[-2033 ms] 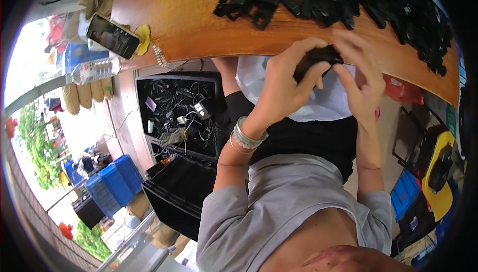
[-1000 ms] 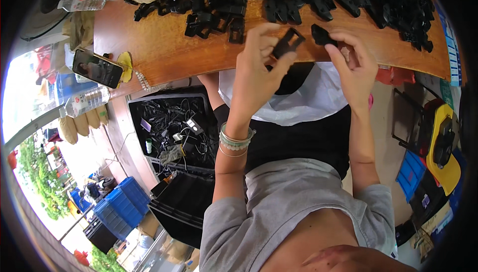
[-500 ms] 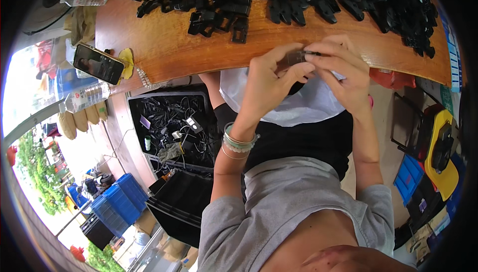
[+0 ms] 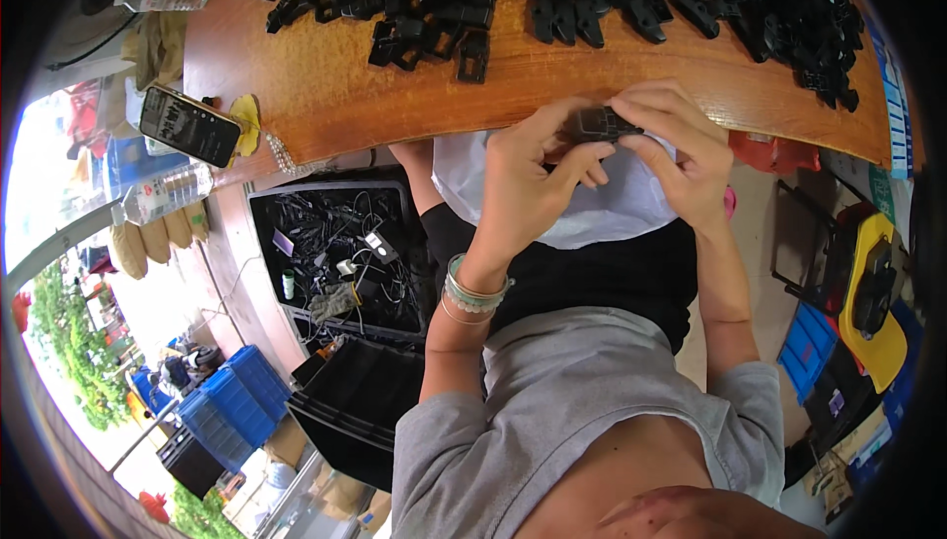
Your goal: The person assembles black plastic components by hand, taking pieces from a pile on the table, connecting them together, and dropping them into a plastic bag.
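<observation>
Between my two hands, just off the near edge of the wooden table (image 4: 335, 95), is a small black plastic part (image 4: 604, 125). My left hand (image 4: 538, 159) grips its left end between thumb and fingers. At its right end, the fingertips and thumb of my right hand (image 4: 681, 140) pinch it. The part's exact kind is too small and partly covered to make out. Below the hands, a white plastic bag (image 4: 562, 218) lies open over my lap. Many similar black plastic parts (image 4: 473, 56) are heaped along the far side of the table.
A phone (image 4: 189, 126) leans at the table's left end beside a yellow object (image 4: 246, 123) and a bead string (image 4: 280, 154). A black crate (image 4: 258, 243) of cables stands below left. A red bag (image 4: 779, 152) hangs under the right edge, near a yellow-and-black seat (image 4: 888, 342).
The black part has turned so that its broad face shows more clearly. My right fingers have shifted their grip slightly, and both hands stay in nearly the same place.
</observation>
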{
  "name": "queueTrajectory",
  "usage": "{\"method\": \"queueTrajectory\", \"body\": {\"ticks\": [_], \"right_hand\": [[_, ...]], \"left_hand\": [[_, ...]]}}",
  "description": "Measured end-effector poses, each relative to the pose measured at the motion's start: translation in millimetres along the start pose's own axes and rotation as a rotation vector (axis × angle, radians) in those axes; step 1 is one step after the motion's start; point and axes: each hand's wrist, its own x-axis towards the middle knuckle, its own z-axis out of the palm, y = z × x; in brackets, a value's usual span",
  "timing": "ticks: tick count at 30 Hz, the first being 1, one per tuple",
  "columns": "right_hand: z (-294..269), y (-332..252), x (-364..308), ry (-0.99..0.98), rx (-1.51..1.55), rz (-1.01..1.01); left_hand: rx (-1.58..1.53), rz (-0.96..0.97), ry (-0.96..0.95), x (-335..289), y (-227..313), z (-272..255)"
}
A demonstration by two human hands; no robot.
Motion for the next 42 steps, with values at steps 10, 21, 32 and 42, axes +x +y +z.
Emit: {"method": "queueTrajectory", "body": {"ticks": [10, 21, 32, 42], "right_hand": [[-7.4, 2.6, -3.2, -0.071, -0.208, -0.123], [3.8, -15.8, -7.6, 0.034, -0.649, -0.29], [5.8, -3.1, -20.4, 0.061, 0.099, 0.308], [18.4, 15.3, 37.0, 0.08, -0.453, 0.032]], "left_hand": [[0.28, 0.067, -0.07, -1.5, -6.9, -7.1], [0.258, 0.261, 0.034, -2.2, 4.4, 3.6], [0.44, 0.532, 0.197, -6.0, -2.0, 18.2], [-0.665, -0.041, 0.363, 13.0, 1.1, -28.7]]}}
